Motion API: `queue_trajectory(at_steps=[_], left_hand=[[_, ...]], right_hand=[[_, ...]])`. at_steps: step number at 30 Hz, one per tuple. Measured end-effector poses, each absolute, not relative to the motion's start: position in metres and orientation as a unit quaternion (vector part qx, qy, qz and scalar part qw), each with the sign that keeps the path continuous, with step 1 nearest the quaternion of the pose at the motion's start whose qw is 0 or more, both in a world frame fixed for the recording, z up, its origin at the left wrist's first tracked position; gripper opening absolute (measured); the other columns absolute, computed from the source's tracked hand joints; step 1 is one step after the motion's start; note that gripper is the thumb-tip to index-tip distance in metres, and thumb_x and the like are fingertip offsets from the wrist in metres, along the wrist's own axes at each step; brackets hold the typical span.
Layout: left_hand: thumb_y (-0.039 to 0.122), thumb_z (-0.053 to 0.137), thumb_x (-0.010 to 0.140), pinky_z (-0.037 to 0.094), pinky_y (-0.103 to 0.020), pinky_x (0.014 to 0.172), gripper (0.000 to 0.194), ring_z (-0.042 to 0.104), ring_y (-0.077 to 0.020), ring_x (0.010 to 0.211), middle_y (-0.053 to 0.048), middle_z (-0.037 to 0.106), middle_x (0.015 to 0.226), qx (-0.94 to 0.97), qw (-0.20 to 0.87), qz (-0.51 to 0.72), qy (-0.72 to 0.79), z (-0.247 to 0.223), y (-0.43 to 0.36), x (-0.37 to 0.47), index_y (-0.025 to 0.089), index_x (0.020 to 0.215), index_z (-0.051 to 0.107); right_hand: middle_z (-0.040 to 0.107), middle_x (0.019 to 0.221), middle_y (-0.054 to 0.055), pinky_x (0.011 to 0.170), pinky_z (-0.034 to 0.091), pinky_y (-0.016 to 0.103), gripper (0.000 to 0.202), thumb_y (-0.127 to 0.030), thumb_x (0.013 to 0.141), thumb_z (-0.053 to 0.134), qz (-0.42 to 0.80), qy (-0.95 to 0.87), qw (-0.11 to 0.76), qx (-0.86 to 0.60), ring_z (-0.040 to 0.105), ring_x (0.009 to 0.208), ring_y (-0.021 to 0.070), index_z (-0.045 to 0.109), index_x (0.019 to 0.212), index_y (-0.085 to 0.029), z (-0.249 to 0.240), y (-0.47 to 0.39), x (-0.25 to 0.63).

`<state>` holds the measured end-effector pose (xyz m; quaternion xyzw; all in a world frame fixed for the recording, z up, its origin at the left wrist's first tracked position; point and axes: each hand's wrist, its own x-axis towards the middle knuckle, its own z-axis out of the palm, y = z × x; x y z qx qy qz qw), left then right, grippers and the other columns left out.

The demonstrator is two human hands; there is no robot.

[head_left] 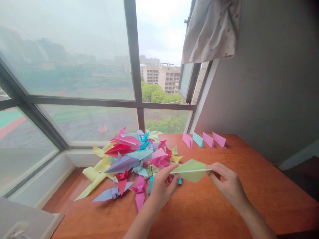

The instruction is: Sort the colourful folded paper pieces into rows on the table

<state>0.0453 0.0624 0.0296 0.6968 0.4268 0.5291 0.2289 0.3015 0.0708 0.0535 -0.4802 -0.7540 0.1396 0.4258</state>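
A light green folded paper piece point(191, 171), kite-shaped with a pale crease along its middle, is held up over the table between my two hands. My left hand point(163, 184) pinches its left end between thumb and fingers. At the pointed right end, my right hand point(225, 182) grips the tip with thumb and fingertips. Just behind and left of my left hand lies a pile of folded paper shapes point(139, 154) in pink, blue, purple, yellow and red. A pink folded paper figure point(140, 191) lies at the pile's near side.
Several small folded paper pieces, pink and blue point(198, 139), stand in a row at the back of the wooden table point(261, 186). Large windows point(82, 49) rise behind it, one pane open. A curtain point(211, 30) hangs at upper right beside a grey wall point(269, 66).
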Motion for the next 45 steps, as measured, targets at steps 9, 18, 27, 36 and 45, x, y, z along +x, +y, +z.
queue_trajectory(at_steps=[9, 18, 27, 36, 45], left_hand=[[0.015, 0.057, 0.089, 0.043, -0.021, 0.057, 0.012, 0.057, -0.0114, 0.061, -0.002, 0.070, 0.079, 0.694, 0.225, 0.524, 0.440, 0.032, 0.066, 0.043, 0.019, 0.091, 0.068], [0.018, 0.055, 0.092, 0.047, -0.023, 0.067, 0.012, 0.062, -0.0148, 0.072, -0.004, 0.068, 0.081, 0.766, 0.177, 0.453, 0.420, 0.025, 0.067, 0.045, 0.021, 0.092, 0.066], [0.020, 0.054, 0.092, 0.047, -0.023, 0.065, 0.012, 0.062, -0.0144, 0.071, -0.004, 0.069, 0.083, 0.745, 0.213, 0.458, 0.436, 0.033, 0.065, 0.044, 0.020, 0.091, 0.066], [0.019, 0.057, 0.090, 0.042, -0.020, 0.056, 0.011, 0.057, -0.0118, 0.062, -0.002, 0.070, 0.078, 0.718, 0.245, 0.476, 0.445, 0.041, 0.064, 0.043, 0.019, 0.087, 0.068], [0.024, 0.055, 0.093, 0.046, -0.020, 0.054, 0.020, 0.062, -0.0133, 0.063, -0.004, 0.071, 0.081, 0.670, 0.316, 0.501, 0.446, 0.034, 0.060, 0.052, 0.018, 0.110, 0.064]], right_hand=[[0.062, 0.086, 0.003, 0.066, 0.048, 0.030, 0.015, -0.027, 0.088, 0.063, -0.007, -0.750, 0.449, -0.486, 0.055, 0.067, 0.0153, 0.067, 0.102, -0.024, 0.058, 0.065, 0.296], [0.068, 0.101, 0.007, 0.090, 0.048, 0.040, 0.018, -0.019, 0.090, 0.060, -0.064, -0.848, 0.369, -0.376, 0.059, 0.099, 0.0218, 0.068, 0.106, -0.023, 0.056, 0.066, 0.247], [0.070, 0.087, 0.006, 0.074, 0.052, 0.030, 0.022, -0.023, 0.096, 0.049, 0.008, -0.857, 0.318, -0.405, 0.063, 0.082, 0.0173, 0.071, 0.096, -0.025, 0.044, 0.074, 0.273], [0.069, 0.085, 0.003, 0.073, 0.054, 0.029, 0.016, -0.025, 0.093, 0.055, 0.098, -0.803, 0.385, -0.444, 0.065, 0.082, 0.0173, 0.071, 0.094, -0.025, 0.027, 0.074, 0.312], [0.070, 0.086, 0.005, 0.069, 0.052, 0.027, 0.024, -0.041, 0.090, 0.059, 0.146, -0.706, 0.450, -0.528, 0.065, 0.077, 0.0180, 0.071, 0.088, -0.021, 0.013, 0.091, 0.351]])
